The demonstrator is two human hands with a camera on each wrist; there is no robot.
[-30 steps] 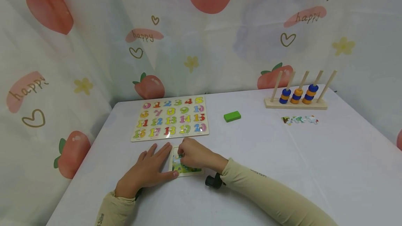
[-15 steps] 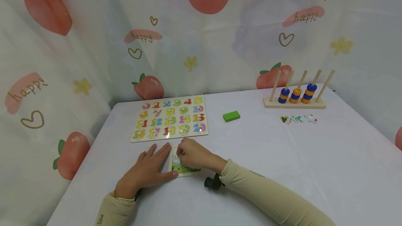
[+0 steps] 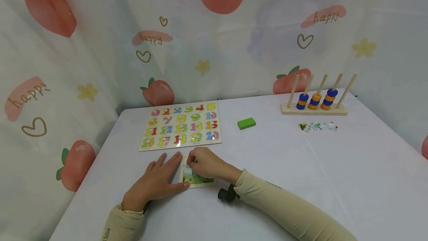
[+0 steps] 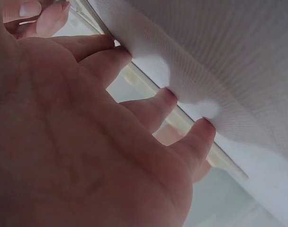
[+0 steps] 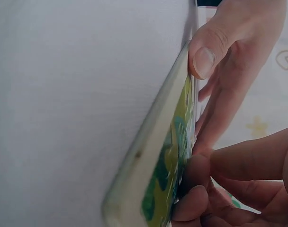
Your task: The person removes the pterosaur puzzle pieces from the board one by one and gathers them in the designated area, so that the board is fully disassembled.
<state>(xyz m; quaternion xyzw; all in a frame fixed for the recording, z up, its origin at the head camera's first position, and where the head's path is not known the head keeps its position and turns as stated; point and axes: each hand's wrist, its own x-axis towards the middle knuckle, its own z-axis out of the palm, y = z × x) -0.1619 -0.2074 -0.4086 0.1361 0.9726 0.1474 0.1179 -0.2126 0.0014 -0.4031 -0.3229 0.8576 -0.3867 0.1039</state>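
Observation:
A small jigsaw puzzle (image 3: 197, 181) with a pale frame and a green and light-blue picture lies flat on the table between the hands. Spread beside its left edge is my left hand (image 3: 158, 181), its thumb on the near-left corner of the frame. Curled fingers of my right hand (image 3: 208, 164) come down on the upper left of the picture and cover part of it. Close up in the right wrist view, its thumb and fingertips (image 5: 191, 203) meet at the puzzle's surface; I cannot tell whether they pinch a piece.
A number board (image 3: 180, 127) lies just behind the hands, with a green block (image 3: 246, 123) to its right. Several loose jigsaw pieces (image 3: 318, 127) lie in a row farther right, in front of a wooden bead abacus (image 3: 314, 109). A patterned curtain (image 3: 240, 47) closes the back.
The right hand's fingertips have shifted very slightly left over the picture. My left hand stays in place; the whole head view drifts a little.

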